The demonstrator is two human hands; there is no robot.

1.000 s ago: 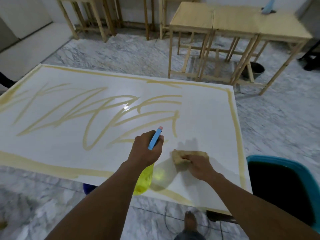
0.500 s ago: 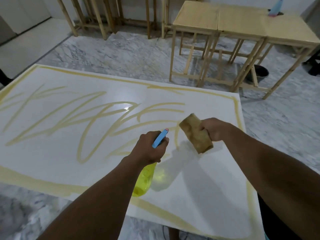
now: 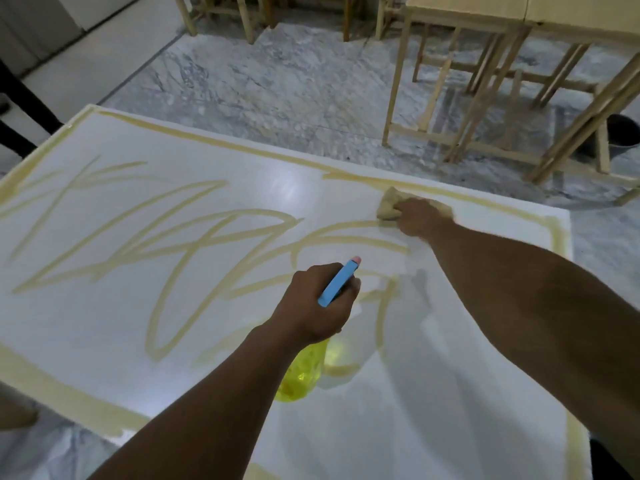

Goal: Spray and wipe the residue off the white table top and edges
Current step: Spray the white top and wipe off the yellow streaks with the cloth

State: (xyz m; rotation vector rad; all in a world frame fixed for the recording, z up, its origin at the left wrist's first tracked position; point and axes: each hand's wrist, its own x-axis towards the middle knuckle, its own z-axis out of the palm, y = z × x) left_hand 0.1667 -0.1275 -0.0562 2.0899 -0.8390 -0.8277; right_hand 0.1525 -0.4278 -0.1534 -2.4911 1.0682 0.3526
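Observation:
The white table top [image 3: 104, 317] carries yellowish residue [image 3: 194, 258] in scribbled lines across its middle and in a band along its edges. My left hand [image 3: 315, 303] grips a spray bottle [image 3: 304, 372] with a yellow body and a blue trigger head, held above the table's near middle. My right hand [image 3: 420, 216] presses a tan cloth [image 3: 389, 204] flat on the table near the far edge, at the end of a residue line. The patch of table under my right arm looks wiped.
Wooden tables [image 3: 485, 15] and their legs stand on the marble floor [image 3: 277, 81] beyond the far edge. A dark bucket [image 3: 623, 133] sits at the right under them. Black bars [image 3: 20, 98] stand at the far left.
My right hand lifted the cloth off the near right part of the table, carried it through the air and set it down near the far edge. My left hand kept the bottle about where it was.

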